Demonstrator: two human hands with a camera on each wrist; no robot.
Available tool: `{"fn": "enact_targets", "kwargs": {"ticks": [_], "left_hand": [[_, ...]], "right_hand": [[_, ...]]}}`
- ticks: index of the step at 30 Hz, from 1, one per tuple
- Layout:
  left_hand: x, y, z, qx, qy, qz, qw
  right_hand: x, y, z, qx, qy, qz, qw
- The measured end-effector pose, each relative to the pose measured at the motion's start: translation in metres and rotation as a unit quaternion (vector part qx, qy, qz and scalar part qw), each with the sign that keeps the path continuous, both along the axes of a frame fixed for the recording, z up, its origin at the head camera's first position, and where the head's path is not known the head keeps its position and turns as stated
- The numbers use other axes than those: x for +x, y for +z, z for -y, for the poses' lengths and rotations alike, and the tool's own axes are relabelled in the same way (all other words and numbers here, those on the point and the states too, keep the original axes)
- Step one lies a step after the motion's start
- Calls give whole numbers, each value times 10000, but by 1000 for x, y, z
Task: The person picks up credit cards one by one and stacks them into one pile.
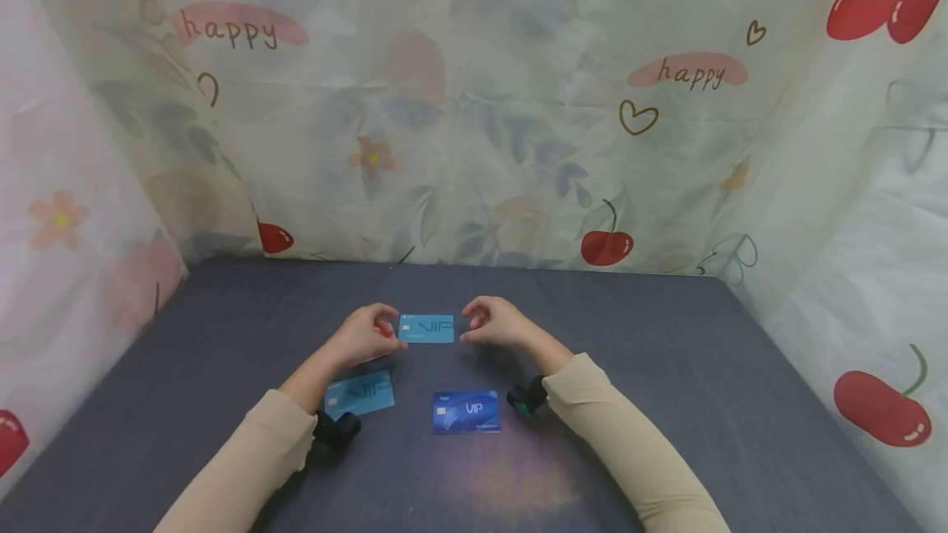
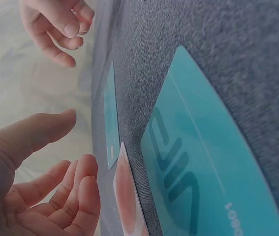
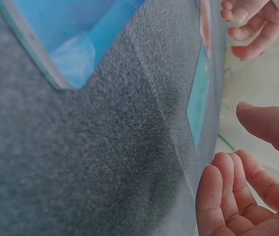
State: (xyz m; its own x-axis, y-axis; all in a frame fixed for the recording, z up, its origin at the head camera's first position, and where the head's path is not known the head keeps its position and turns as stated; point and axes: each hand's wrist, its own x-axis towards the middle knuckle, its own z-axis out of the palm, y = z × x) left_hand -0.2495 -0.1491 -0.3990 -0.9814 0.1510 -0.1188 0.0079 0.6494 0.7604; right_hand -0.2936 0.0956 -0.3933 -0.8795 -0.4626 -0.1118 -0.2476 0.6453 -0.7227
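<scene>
Flanking the far light-blue card (image 1: 425, 329), flat on the bench (image 1: 637, 352), the left hand (image 1: 365, 331) and right hand (image 1: 498, 322) hold nothing, their fingers loosely bent and parted. Handling it well likely calls for light contact at both short edges, without nudging the pinkish card (image 2: 126, 196) nearby.

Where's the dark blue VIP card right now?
In the head view, the dark blue card lies lower middle on the table, with a lighter blue card to its left and the black wrist device to its right.
</scene>
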Motion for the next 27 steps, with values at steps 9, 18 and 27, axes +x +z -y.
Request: {"fn": "enact_targets", "kwargs": {"ticks": [9,18,27], "left_hand": [[-12,-4,-2,-198,99,150,9996],[-21,-11,-3,-299,74,292,9991],[-27,-12,-5,-449,89,313,9985]], "right_hand": [[-9,-4,11,-7,-69,367,9993],[-17,-13,18,53,-159,475,9987],[-24,-15,26,292,-139,602,9977]]}}
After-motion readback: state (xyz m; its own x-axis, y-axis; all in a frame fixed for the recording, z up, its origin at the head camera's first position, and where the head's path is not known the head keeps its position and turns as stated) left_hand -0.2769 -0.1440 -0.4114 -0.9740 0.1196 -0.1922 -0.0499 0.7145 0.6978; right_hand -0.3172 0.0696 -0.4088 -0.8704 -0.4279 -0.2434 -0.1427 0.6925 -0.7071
